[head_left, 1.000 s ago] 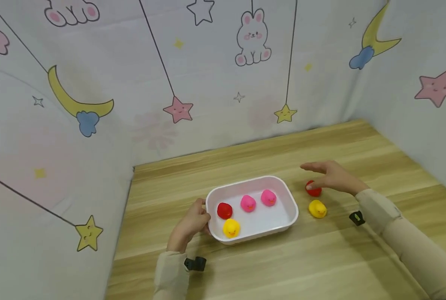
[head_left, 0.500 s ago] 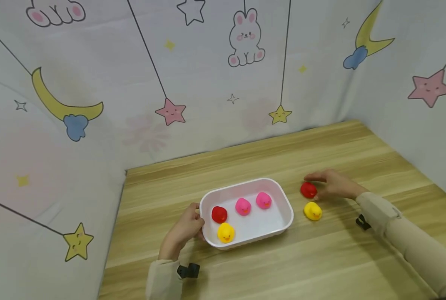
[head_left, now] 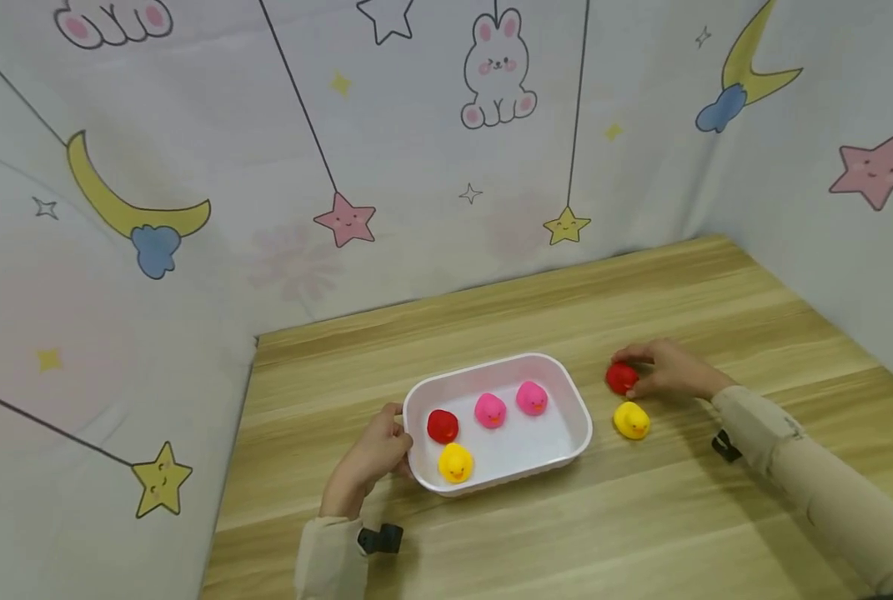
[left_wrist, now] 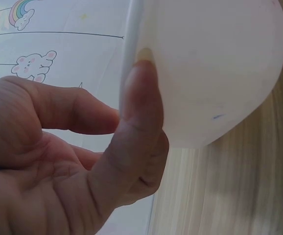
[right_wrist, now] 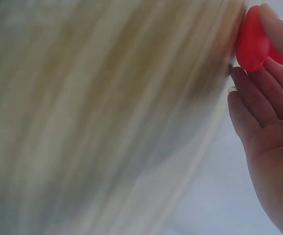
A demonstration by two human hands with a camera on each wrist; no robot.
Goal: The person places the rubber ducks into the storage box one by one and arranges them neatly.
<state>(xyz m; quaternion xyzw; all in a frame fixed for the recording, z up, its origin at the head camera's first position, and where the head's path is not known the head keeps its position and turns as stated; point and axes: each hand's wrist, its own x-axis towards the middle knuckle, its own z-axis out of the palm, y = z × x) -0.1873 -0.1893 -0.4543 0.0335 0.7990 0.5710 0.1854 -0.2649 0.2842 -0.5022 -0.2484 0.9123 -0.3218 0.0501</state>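
With the right hand (head_left: 669, 370), pinched the outer red duck (head_left: 620, 378) between thumb and fingertips, down at the tabletop (head_left: 604, 517). Found it just left of that palm, far nearer to it than to the left hand (head_left: 373, 450), and beyond the outer yellow duck (head_left: 631, 421), near but apart. Saw the white tray (head_left: 524, 442) laid lengthwise between both hands, with its right short end facing the outer red duck, apart from it. With the left hand, gripped the tray's left short end at the rim. Could not make out that duck's long axis
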